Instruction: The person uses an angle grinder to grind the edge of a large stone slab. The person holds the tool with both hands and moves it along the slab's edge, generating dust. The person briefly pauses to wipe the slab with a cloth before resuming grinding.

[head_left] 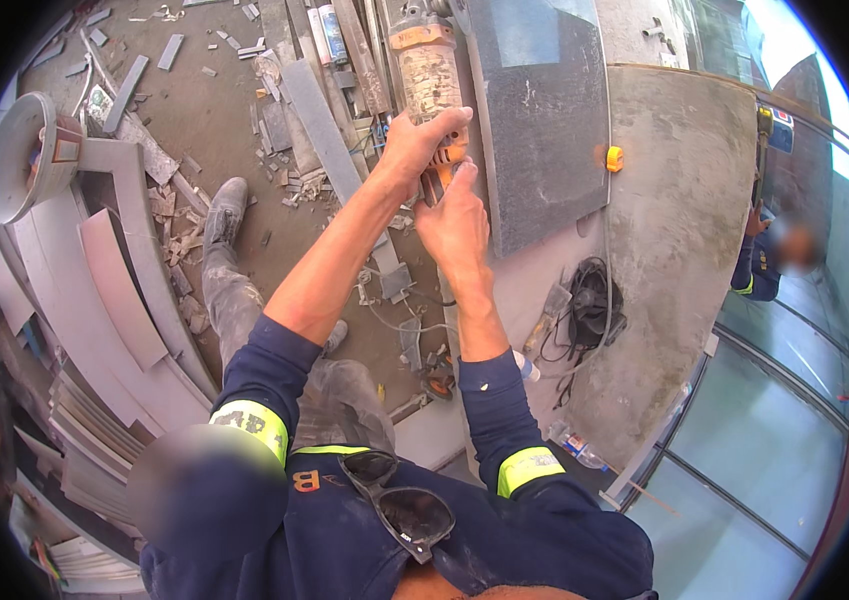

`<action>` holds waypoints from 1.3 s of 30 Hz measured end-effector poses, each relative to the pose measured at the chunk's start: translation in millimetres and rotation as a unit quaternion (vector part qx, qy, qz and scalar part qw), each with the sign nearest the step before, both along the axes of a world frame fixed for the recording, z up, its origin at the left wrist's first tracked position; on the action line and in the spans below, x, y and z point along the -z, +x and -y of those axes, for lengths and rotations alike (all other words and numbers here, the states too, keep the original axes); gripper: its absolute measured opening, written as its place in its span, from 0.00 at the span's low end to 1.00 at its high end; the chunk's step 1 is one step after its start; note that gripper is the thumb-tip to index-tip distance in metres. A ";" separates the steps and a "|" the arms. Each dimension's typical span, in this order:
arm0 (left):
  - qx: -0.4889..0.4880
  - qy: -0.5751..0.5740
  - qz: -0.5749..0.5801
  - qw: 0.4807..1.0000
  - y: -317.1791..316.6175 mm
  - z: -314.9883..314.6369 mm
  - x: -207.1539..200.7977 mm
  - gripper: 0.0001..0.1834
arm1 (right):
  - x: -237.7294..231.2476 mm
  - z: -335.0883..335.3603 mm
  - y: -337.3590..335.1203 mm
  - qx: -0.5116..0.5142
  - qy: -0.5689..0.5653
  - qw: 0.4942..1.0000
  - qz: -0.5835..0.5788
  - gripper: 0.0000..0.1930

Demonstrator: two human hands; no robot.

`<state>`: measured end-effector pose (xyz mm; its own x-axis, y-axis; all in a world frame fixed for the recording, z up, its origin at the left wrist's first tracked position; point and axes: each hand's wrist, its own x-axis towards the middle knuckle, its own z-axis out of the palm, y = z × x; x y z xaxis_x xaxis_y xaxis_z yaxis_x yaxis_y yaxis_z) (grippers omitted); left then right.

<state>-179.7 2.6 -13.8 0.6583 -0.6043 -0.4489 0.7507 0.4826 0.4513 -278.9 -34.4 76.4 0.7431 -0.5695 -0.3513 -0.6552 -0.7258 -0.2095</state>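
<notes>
A dusty orange power tool that looks like an angle grinder [426, 75] is held out in front of me, its head toward the top edge. My left hand [412, 148] is closed round the rear of its body, thumb across the top. Just behind, my right hand [455, 222] wraps the tool's narrow back end. The grinder's working end is cut off at the top of the view. Close to its right side lies a dark grey stone slab [549, 150] on a lighter surface.
A yellow tape measure [614, 159] sits by the slab's right edge. Beyond are a black helmet-like object [592, 305] and a plastic bottle [584, 452]. Stone offcuts [279, 125] litter the floor; curved panels [109, 290] and a bucket [22, 160] stand left. Another person [766, 262] is at right.
</notes>
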 end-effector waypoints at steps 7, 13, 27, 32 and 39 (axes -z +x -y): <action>-0.008 0.005 -0.002 1.000 24.4 8.1 4.8 0.26 | 7.0 9.7 24.2 -0.017 -0.002 1.000 0.011 0.40; -0.001 -0.015 -0.001 1.000 66.6 13.4 11.8 0.26 | 13.0 13.8 60.7 -0.025 -0.011 1.000 0.014 0.39; 0.008 -0.018 0.001 1.000 10.6 -6.1 -3.0 0.21 | 2.3 -7.1 9.6 -0.014 -0.014 1.000 0.011 0.36; 0.006 -0.019 -0.020 1.000 15.8 -2.7 -7.1 0.23 | 3.6 -2.1 10.5 -0.010 -0.011 1.000 0.015 0.35; -0.039 0.005 -0.007 0.999 84.4 9.8 -1.4 0.17 | 17.8 11.6 77.5 -0.046 -0.027 0.998 0.035 0.30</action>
